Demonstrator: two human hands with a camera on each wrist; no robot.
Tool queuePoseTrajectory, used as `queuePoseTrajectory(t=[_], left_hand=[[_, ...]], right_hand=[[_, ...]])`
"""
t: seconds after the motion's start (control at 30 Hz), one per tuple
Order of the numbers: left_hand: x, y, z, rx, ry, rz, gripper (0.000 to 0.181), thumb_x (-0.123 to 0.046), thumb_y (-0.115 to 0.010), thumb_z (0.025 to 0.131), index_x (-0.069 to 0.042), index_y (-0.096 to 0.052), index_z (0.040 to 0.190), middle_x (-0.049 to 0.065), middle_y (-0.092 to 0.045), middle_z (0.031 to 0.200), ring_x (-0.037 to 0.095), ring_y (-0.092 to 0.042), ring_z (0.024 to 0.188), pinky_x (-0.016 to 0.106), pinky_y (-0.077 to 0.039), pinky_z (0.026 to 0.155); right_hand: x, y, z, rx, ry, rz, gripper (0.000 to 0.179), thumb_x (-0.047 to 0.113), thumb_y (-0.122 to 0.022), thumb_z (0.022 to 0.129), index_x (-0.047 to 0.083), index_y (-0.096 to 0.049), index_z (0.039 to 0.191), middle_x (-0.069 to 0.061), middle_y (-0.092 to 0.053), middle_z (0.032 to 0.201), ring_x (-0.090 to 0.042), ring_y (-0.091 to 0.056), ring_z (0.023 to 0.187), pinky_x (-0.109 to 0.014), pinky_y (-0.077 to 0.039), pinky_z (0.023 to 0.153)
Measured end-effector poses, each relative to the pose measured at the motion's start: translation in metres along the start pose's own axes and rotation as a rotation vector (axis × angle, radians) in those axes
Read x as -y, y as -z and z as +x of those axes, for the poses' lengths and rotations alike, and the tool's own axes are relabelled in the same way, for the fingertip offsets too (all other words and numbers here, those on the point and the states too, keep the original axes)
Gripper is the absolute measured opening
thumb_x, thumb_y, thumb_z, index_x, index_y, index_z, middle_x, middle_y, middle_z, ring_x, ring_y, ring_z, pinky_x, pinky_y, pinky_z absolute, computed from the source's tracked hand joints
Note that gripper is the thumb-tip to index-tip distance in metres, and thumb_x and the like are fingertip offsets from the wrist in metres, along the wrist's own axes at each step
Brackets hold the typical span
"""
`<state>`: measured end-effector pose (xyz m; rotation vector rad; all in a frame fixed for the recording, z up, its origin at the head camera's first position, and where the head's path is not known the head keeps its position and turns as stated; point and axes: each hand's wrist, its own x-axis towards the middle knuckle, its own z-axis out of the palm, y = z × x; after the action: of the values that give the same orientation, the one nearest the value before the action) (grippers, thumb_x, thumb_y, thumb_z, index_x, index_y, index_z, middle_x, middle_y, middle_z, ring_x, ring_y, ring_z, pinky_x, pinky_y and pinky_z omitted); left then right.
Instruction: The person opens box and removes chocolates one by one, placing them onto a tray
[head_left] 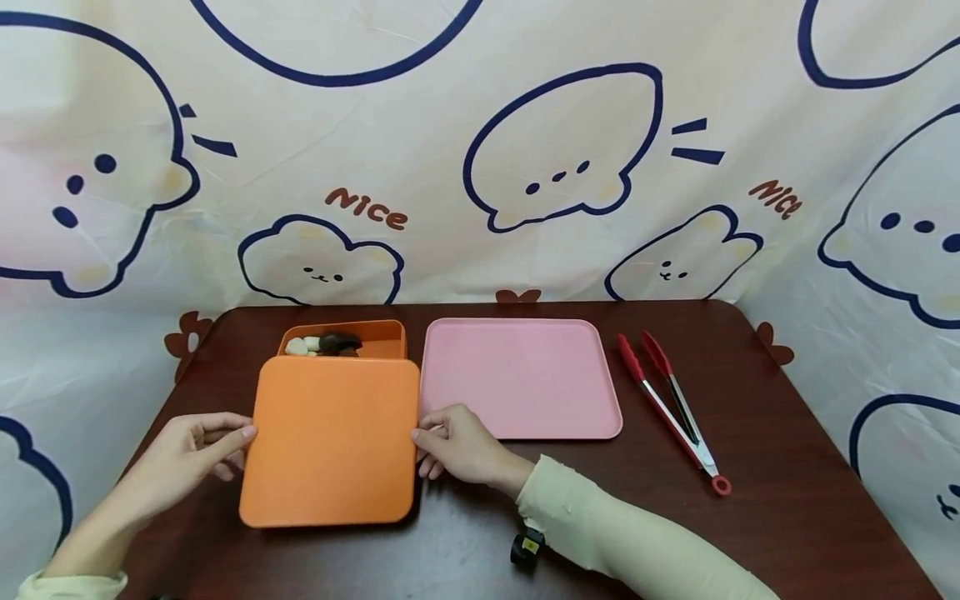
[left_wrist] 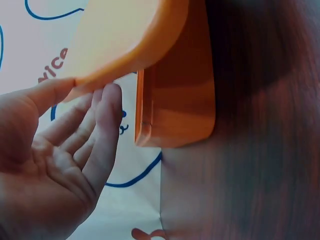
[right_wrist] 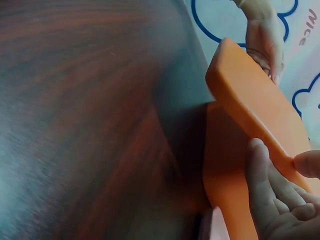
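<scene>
An orange square lid (head_left: 330,442) hangs tilted above an orange box (head_left: 384,338), overlapping its near part in the head view. My left hand (head_left: 198,450) pinches the lid's left edge between thumb and fingers. On the opposite edge, my right hand (head_left: 461,446) grips the lid with its thumb on top and fingers beneath. White pieces (head_left: 300,345) and a dark brown piece (head_left: 339,342) show inside the box's far end; the lid hides the rest. In the left wrist view, the box wall (left_wrist: 182,100) stands below the raised lid.
A pink tray (head_left: 521,379) lies just right of the box on the dark wooden table (head_left: 480,533). Further right are tongs (head_left: 678,417) with red tips, their arms spread apart. A cartoon-print cloth (head_left: 435,167) hangs behind and at the sides.
</scene>
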<state>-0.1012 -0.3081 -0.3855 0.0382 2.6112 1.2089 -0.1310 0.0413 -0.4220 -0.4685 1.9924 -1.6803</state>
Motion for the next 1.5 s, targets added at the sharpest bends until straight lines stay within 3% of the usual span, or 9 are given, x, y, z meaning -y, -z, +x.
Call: queuePoseTrajectory(t=[0.27, 0.53, 0.7, 0.83, 1.1, 1.33, 1.5], left_hand=[[0.016, 0.008, -0.001, 0.227, -0.036, -0.047, 0.039, -0.023, -0.054, 0.106, 0.012, -0.056, 0.124, 0.004, -0.073, 0.081, 0.016, -0.069, 0.07, 0.032, -0.06, 0.063], [0.029, 0.01, 0.002, 0.438, 0.022, -0.157, 0.032, -0.023, -0.053, 0.107, 0.008, -0.059, 0.113, 0.007, -0.076, 0.085, 0.016, -0.072, 0.073, 0.037, -0.062, 0.065], [0.035, 0.012, 0.002, 0.492, 0.037, -0.185, 0.032, -0.021, -0.052, 0.107, 0.009, -0.062, 0.111, 0.006, -0.076, 0.086, 0.015, -0.072, 0.072, 0.036, -0.062, 0.063], [0.041, 0.013, 0.001, 0.525, 0.007, -0.176, 0.031, -0.018, -0.051, 0.107, 0.009, -0.065, 0.107, 0.003, -0.074, 0.086, 0.012, -0.072, 0.071, 0.033, -0.061, 0.061], [0.052, 0.011, 0.002, 0.681, -0.093, -0.223, 0.03, -0.008, -0.048, 0.106, 0.008, -0.071, 0.094, 0.002, -0.075, 0.084, 0.006, -0.069, 0.065, 0.024, -0.055, 0.051], [0.053, 0.008, 0.006, 0.677, -0.088, -0.192, 0.031, -0.011, -0.05, 0.106, 0.005, -0.074, 0.094, 0.006, -0.076, 0.08, 0.003, -0.067, 0.061, 0.019, -0.049, 0.046], [0.051, 0.005, 0.008, 0.598, -0.003, -0.136, 0.031, -0.021, -0.053, 0.106, 0.003, -0.07, 0.096, 0.006, -0.073, 0.076, 0.005, -0.066, 0.057, 0.019, -0.048, 0.046]], right_hand=[[-0.008, -0.009, -0.009, 0.079, -0.042, -0.06, 0.025, 0.007, -0.056, 0.103, -0.009, -0.069, 0.087, -0.026, -0.072, 0.076, -0.025, -0.068, 0.056, -0.037, -0.061, 0.054], [-0.015, -0.017, -0.017, 0.144, -0.092, -0.101, 0.023, 0.006, -0.059, 0.101, -0.007, -0.071, 0.086, -0.027, -0.073, 0.077, -0.013, -0.061, 0.052, -0.024, -0.055, 0.047], [-0.015, -0.021, -0.018, 0.178, -0.105, -0.116, 0.021, 0.007, -0.061, 0.1, -0.005, -0.073, 0.087, -0.026, -0.074, 0.077, -0.019, -0.064, 0.052, -0.022, -0.054, 0.045], [-0.014, -0.022, -0.018, 0.195, -0.112, -0.133, 0.023, 0.008, -0.062, 0.1, -0.005, -0.073, 0.085, -0.025, -0.074, 0.075, -0.018, -0.064, 0.051, -0.022, -0.054, 0.045], [-0.013, -0.026, -0.019, 0.27, -0.177, -0.162, 0.029, 0.009, -0.063, 0.1, -0.006, -0.073, 0.078, -0.022, -0.074, 0.073, -0.008, -0.06, 0.047, -0.022, -0.054, 0.045], [-0.016, -0.031, -0.015, 0.279, -0.223, -0.155, 0.031, 0.008, -0.063, 0.099, -0.009, -0.073, 0.076, -0.028, -0.073, 0.074, -0.009, -0.058, 0.045, -0.019, -0.049, 0.041], [-0.015, -0.033, -0.011, 0.275, -0.242, -0.16, 0.033, 0.009, -0.062, 0.1, -0.011, -0.071, 0.075, -0.033, -0.071, 0.076, -0.008, -0.056, 0.041, -0.018, -0.046, 0.038]])
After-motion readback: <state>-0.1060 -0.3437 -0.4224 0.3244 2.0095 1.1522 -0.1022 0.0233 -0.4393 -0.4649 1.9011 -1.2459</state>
